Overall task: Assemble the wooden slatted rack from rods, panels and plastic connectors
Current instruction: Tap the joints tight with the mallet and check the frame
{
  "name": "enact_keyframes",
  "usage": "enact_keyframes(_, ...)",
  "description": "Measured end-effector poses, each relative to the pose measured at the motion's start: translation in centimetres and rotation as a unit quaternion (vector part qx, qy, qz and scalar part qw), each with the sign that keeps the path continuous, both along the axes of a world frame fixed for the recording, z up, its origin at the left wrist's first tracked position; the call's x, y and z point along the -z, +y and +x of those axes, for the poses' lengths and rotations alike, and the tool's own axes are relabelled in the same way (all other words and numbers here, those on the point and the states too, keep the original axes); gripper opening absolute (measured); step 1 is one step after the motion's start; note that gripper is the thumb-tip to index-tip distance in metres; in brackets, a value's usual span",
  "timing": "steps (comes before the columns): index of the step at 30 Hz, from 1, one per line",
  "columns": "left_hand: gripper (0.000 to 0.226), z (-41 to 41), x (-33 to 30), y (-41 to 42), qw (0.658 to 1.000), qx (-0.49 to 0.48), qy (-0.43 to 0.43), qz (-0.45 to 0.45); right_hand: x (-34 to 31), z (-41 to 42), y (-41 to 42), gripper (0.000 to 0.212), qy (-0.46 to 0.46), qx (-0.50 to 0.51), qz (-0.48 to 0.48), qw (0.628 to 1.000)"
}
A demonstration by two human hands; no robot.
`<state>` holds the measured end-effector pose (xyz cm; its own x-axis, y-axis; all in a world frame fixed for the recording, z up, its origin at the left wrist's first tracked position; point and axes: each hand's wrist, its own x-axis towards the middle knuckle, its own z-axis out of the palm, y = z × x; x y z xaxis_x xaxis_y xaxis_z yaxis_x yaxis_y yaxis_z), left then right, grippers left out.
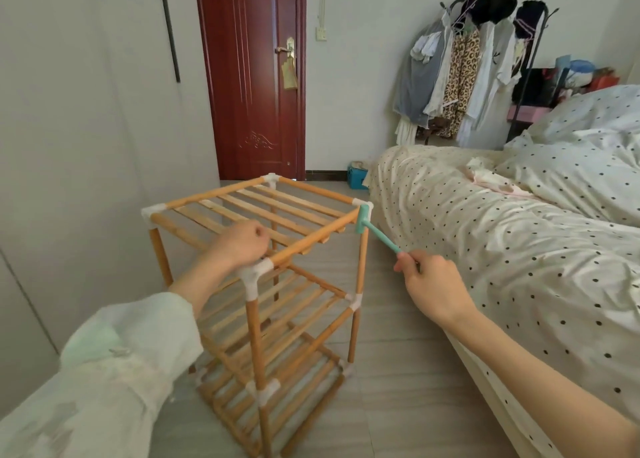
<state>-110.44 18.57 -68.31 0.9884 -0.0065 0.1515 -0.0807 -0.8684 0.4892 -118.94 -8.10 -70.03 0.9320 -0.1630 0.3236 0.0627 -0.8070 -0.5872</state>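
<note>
Nearest to us is the left sleeve (114,364), pale cloth, loose and creased. Beyond it the left hand (239,241) curls its fingers over the front top rod (313,237) of the rack (263,284), just behind the near white connector (254,277). The right hand (434,289) pinches the thin handle of a small teal mallet (375,234), whose head touches the outer side of the far right connector (363,205), up and left of that hand.

The rack stands on the floor (391,371) between both hands, close beside the bed (502,249). We count three slatted tiers, all fitted; we judge the work to be at the stage of seating joints.

Risks, in our judgement:
- The mallet is held at the very end of its handle. A loose pinch could let the head glance off the rounded connector.
- A sideways blow could rack the frame or tip it, as only one hand steadies it.
- The left hand's fingers lie along the struck rod and may take the jolt.
- Plastic connectors may split if struck hard.

Materials: the rods are round, smooth, honey-coloured wood; the slats are flat, paler strips. The connectors are white, translucent, three-way corner pieces. The mallet looks like moulded plastic or rubber. The floor is pale, smooth tile; the bed cover is soft, rumpled, dotted cloth.
</note>
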Motion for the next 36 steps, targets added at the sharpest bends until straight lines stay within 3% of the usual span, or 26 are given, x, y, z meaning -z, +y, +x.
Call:
enact_keyframes(3, 0.038, -0.7, 1.6, -5.4, 0.988, 0.035, -0.024, 0.15, 0.2, 1.2, 0.3, 0.037, 0.012, 0.007, 0.015, 1.0)
enact_keyframes(6, 0.049, -1.1, 3.0, -7.6, 0.968, -0.02, -0.119, 0.219, 0.4, 1.5, -0.2, 0.036, 0.02, 0.01, 0.011, 1.0)
enact_keyframes(12, 0.043, -1.1, 3.3, -2.0, 0.956, 0.038, -0.209, 0.203, 0.7, 1.9, -1.7, 0.037, 0.002, 0.022, -0.037, 0.999)
enact_keyframes(17, 0.028, 0.1, 4.7, 4.5, 0.965, 0.033, -0.231, 0.115, -2.4, 2.6, -1.1, 0.036, -0.099, 0.018, -0.043, 0.994)
enact_keyframes(21, 0.024, 0.8, 4.9, 4.8, 0.973, 0.019, -0.216, 0.076, -3.5, 1.1, -1.0, 0.03, -0.255, 0.049, -0.007, 0.966)
enact_keyframes(22, 0.024, 0.8, 4.8, 4.7, 0.975, 0.018, -0.212, 0.07, -2.4, 0.7, -0.9, 0.031, -0.223, 0.048, -0.024, 0.973)
enact_keyframes(24, 0.024, 0.7, 4.7, 4.7, 0.977, 0.013, -0.204, 0.061, 0.1, -0.1, -0.6, 0.034, -0.045, 0.018, -0.1, 0.994)
enact_keyframes(25, 0.025, 0.7, 4.8, 4.6, 0.977, 0.013, -0.204, 0.061, 0.6, -0.4, -1.0, 0.035, -0.006, 0.017, -0.103, 0.995)
enact_keyframes(26, 0.025, 0.7, 4.9, 4.6, 0.976, 0.014, -0.207, 0.063, 0.3, -0.3, -1.4, 0.036, -0.02, 0.028, -0.07, 0.997)
enact_keyframes(28, 0.025, 0.9, 5.1, 4.6, 0.974, 0.013, -0.215, 0.065, -1.6, -0.5, -1.8, 0.034, -0.156, 0.068, 0.031, 0.985)
enact_keyframes(30, 0.024, 0.9, 5.3, 4.7, 0.974, 0.012, -0.215, 0.065, -1.9, -0.7, -1.6, 0.031, -0.221, 0.081, 0.055, 0.97)
enact_keyframes(33, 0.024, 0.6, 5.4, 4.6, 0.975, 0.011, -0.213, 0.06, 1.1, -0.5, -0.6, 0.033, -0.03, 0.039, -0.042, 0.998)
enact_keyframes(35, 0.024, 0.4, 5.4, 4.6, 0.974, 0.009, -0.218, 0.062, 0.8, 0.3, -1.1, 0.033, -0.027, 0.049, -0.025, 0.998)
enact_keyframes(36, 0.025, 0.4, 5.4, 4.5, 0.973, 0.009, -0.221, 0.062, -0.2, 0.4, -1.1, 0.033, -0.08, 0.068, 0.021, 0.994)
